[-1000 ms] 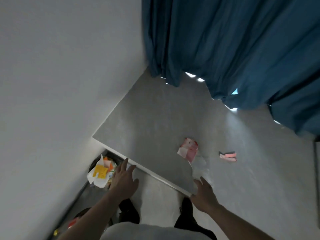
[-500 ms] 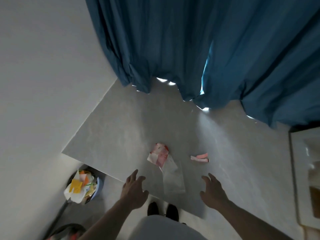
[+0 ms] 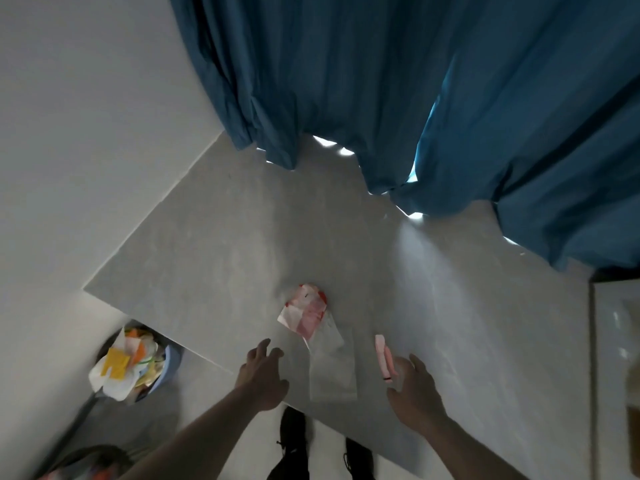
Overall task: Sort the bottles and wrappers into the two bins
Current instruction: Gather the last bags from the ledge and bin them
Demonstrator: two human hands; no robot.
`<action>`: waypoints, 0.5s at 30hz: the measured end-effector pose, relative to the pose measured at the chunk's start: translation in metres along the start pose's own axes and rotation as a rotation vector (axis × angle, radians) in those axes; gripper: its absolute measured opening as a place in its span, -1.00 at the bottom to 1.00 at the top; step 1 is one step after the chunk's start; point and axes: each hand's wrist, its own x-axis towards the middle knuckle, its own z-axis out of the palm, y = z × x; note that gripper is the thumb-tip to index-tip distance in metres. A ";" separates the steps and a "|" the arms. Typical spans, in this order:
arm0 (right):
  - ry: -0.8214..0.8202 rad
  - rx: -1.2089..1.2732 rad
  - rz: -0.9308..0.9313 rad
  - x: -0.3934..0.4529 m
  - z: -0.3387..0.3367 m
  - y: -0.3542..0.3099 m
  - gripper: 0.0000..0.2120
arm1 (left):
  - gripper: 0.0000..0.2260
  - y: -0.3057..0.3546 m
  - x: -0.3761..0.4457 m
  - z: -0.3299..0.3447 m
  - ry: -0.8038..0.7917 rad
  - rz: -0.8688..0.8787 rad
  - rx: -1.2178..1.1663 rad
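While two black shoes point(image 3: 294, 441) stand on the floor at the very bottom, both bare hands reach out over the near edge of the grey table point(image 3: 214, 244). The left hand point(image 3: 263, 377) has its fingers loosely spread and holds nothing. The right hand point(image 3: 414, 393) also has its fingers spread apart, and it holds nothing; its fingertips are just beside a small pink wrapper point(image 3: 383, 356) that lies on the table. Between the two hands lies a clear plastic wrapper point(image 3: 332, 368), flat on the table. A crumpled red and white wrapper point(image 3: 304, 311) sits touching its far end. Down on the floor to the left, a blue bin point(image 3: 171, 363) is heaped with wrappers and paper. Another bin at the bottom left corner is too blurry to tell much. Behind the table hangs a dark blue curtain point(image 3: 381, 81), with a white wall point(image 3: 86, 116) on the left
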 end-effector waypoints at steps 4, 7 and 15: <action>-0.005 0.017 0.059 0.042 0.014 0.013 -0.36 | -0.30 0.018 0.045 0.012 0.056 -0.015 -0.048; 0.015 0.151 0.119 0.079 0.042 0.020 -0.28 | -0.25 0.028 0.090 0.027 0.134 -0.050 -0.123; 0.014 0.245 0.064 0.139 0.132 0.015 -0.14 | -0.08 0.045 0.200 0.076 0.306 -0.326 -0.401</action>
